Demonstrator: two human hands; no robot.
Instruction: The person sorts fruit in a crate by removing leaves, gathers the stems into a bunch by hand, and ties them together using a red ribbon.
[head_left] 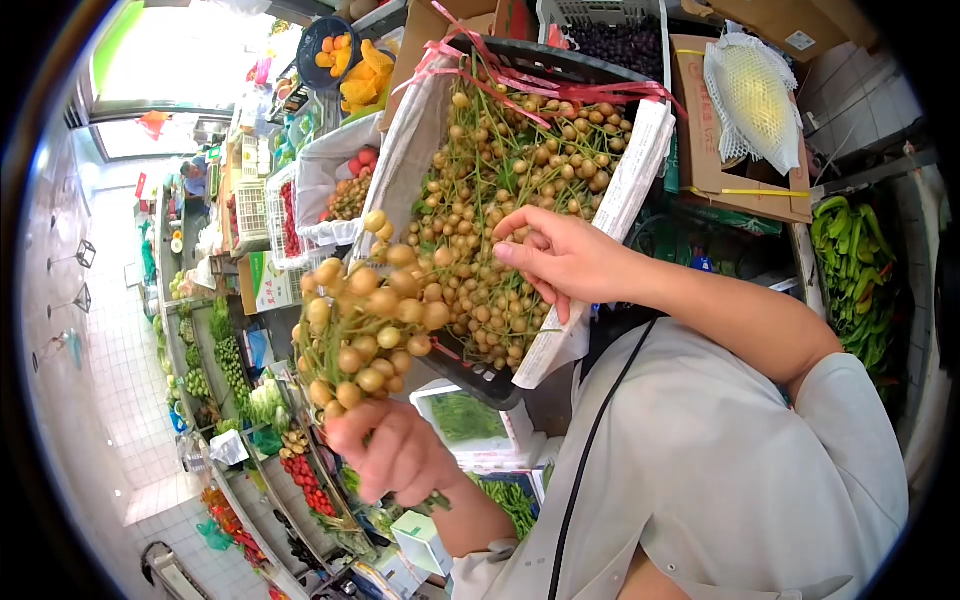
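My left hand (390,452) is closed around the stems of a bunch of longans (375,310), round and yellow-brown, raised beside a dark plastic crate (480,378). The hand and bunch are slightly blurred. Over the crate hovers my right hand (560,258), its fingers loosely bent and apart, with nothing visible in them. Beneath it lie more longans (490,190) on green stems, filling the crate. White printed paper (610,220) lines the crate's sides, and pink ribbon (560,90) runs across its far end.
A cardboard box (740,130) with a net-wrapped fruit (752,95) stands right of the crate. Green peppers (852,270) lie at the far right. White baskets (335,180) of fruit stand at the left, beyond them vegetable shelves (235,400). A black cord (590,440) hangs across my shirt.
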